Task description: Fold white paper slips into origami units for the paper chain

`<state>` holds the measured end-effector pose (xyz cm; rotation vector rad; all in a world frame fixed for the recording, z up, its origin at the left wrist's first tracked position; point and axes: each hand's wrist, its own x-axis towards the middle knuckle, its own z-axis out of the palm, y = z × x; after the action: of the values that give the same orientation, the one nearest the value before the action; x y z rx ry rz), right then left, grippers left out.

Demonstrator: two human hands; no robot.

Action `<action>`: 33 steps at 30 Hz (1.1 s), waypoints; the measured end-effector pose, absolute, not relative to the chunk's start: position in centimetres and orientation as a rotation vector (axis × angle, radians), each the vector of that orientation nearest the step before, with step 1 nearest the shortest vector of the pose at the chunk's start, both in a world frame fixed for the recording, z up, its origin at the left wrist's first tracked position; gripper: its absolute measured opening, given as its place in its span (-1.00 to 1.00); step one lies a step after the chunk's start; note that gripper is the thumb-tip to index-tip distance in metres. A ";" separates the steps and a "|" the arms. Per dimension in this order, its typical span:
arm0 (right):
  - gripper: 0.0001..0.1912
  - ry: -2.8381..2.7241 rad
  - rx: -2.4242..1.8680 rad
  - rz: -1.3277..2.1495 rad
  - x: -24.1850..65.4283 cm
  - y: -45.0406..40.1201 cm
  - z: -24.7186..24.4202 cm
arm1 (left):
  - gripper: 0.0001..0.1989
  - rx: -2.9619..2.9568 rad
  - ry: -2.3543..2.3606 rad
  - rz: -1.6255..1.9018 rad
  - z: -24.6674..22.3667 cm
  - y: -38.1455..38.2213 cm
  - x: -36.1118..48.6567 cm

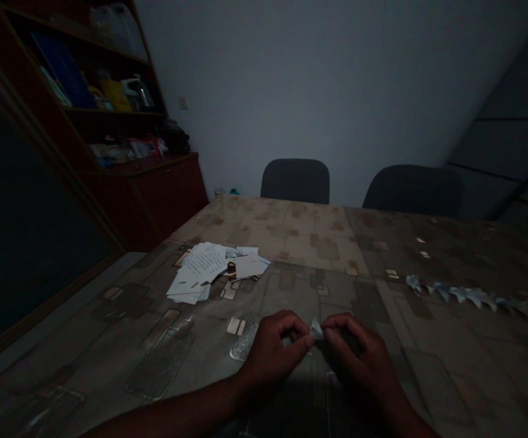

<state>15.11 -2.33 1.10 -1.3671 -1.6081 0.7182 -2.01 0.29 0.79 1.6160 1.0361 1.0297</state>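
Observation:
A small folded piece of pale paper [316,330], pointed at the top, is held between my two hands just above the table. My left hand [280,340] pinches its left side between thumb and fingers. On the other side, the fingertips of my right hand [357,347] close on its right edge. Beyond my left hand lies a loose pile of paper pieces [204,264], some printed and some blank. Far to the right, a row of small pointed folded paper pieces [469,295] stretches across the cloth.
A patterned cloth covers the table [264,222]. Two dark chairs, one in the middle [295,179] and one at right [412,187], stand behind its far edge. At left is a red-brown cabinet [168,194] with shelves of household items. The room is dim.

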 end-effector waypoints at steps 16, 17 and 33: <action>-0.79 -1.299 -1.207 1.150 15.3 -2.4 1.5 | -0.86 1.309 0.859 1.013 3.2 0.6 -2.3; -0.78 -1.271 -1.186 1.196 15.4 -2.4 1.5 | -0.86 1.312 0.842 1.019 3.3 0.6 -2.3; -0.76 -1.121 -1.028 1.501 15.4 -2.7 1.1 | -0.85 1.411 0.727 1.032 3.8 0.3 -2.5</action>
<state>15.37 -2.65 1.07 -1.0284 -1.1213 1.5011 -2.47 0.29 3.76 1.4112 0.7266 1.0319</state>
